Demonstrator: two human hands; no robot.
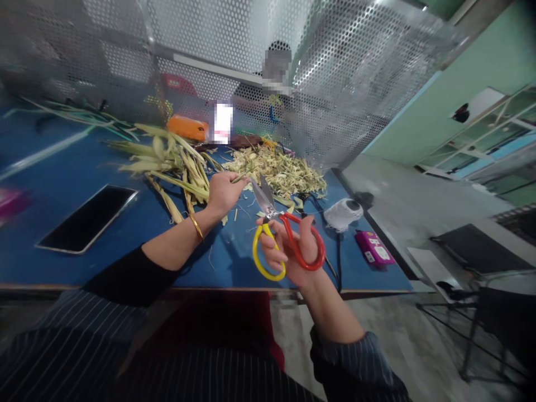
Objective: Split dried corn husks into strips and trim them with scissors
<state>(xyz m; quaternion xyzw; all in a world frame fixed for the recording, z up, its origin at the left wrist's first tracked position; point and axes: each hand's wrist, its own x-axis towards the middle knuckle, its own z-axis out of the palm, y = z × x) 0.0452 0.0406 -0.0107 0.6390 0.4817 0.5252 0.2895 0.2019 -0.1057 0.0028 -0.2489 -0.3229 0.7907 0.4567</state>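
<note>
Scissors with one yellow and one red handle are in my right hand, its fingers and thumb through the loops. The blades stand apart and point up and left. Close to their tips, my left hand is closed in a pinch on a thin piece of dried leaf, mostly hidden by the fingers. Long pale dried leaves lie on the table left of that hand. Behind the blades is a heap of short cut leaf pieces.
A dark phone lies on the blue table at left. A white thread spool and a purple packet are at right. An orange pouch and a lit screen stand before a perforated metal panel.
</note>
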